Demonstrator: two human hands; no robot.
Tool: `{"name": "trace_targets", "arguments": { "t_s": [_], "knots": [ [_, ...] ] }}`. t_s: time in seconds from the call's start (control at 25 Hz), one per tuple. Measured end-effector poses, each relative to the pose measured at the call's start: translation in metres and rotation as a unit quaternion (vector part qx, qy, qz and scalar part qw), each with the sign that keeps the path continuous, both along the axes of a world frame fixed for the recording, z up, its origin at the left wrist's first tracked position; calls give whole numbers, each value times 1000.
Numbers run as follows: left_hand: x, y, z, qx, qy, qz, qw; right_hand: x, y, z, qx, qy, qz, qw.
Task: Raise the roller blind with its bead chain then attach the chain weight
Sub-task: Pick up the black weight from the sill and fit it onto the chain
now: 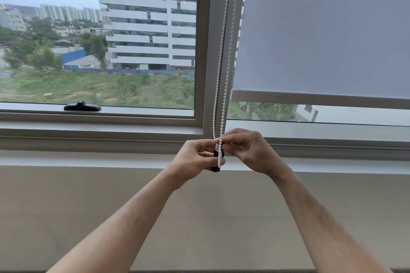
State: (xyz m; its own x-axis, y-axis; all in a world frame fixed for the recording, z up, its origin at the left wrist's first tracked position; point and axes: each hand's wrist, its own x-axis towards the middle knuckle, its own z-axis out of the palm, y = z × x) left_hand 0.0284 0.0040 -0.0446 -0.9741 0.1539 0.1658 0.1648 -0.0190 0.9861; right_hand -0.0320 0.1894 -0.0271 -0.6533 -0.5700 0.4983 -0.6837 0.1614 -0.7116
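The window (pixel 97 40) fills the upper left and centre of the frame, its pane bare to the buildings outside; the roller blind (pixel 321 29) covers the upper right, its bottom bar (pixel 310 101) sitting a little above the sill (pixel 332 132), so only a narrow strip of glass shows beneath it — by that measure the blind looks barely raised, though how far it was meant to go I cannot judge. A dark handle (pixel 82 107) lies on the window's lower frame at left; below everything runs a plain beige wall (pixel 66 206).

The bead chain (pixel 224 51) drops in two strands down the central mullion (pixel 210 51) to the middle of the frame, where both hands meet just in front of the sill. The left hand (pixel 193 157) is closed around the chain weight (pixel 217 163), a small dark piece whose lower end pokes out under the fingers; the right hand (pixel 248 148) pinches the chain narrowly between thumb and fingertip, laying the bottom of the loop against the weight's face.

The step in hand appears to be the attaching; the next move likely calls for seating the beads into the weight's slot or clip — hidden here — while the left hand keeps the piece steady.
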Motion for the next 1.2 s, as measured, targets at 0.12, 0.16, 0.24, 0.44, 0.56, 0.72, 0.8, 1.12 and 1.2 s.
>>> {"name": "trace_targets", "arguments": {
  "t_s": [0.12,0.16,0.24,0.44,0.56,0.72,0.8,1.12,1.2],
  "knots": [
    [0,0,0,-11,-3,12,1000,2,0,4,35,25,-16,999],
    [0,0,0,-16,-4,16,1000,4,-1,6,50,44,-20,998],
    [0,-1,0,-24,-4,16,1000,7,-3,11,70,81,-22,994],
    [-1,-4,5,-14,0,6,1000,9,-7,23,82,107,-31,990],
    [-3,-2,4,-1,-5,15,1000,9,-11,24,84,121,-54,988],
    [-4,-3,1,-12,-12,19,1000,10,-15,18,105,118,-93,983],
    [-4,-3,-1,-14,-16,27,999,9,-17,15,116,101,-101,983],
    [-6,-4,-2,-8,-22,25,999,12,-20,8,82,83,-97,988],
    [-5,-5,-3,-2,-20,12,1000,11,-18,3,41,50,-87,994]
  ]
}}
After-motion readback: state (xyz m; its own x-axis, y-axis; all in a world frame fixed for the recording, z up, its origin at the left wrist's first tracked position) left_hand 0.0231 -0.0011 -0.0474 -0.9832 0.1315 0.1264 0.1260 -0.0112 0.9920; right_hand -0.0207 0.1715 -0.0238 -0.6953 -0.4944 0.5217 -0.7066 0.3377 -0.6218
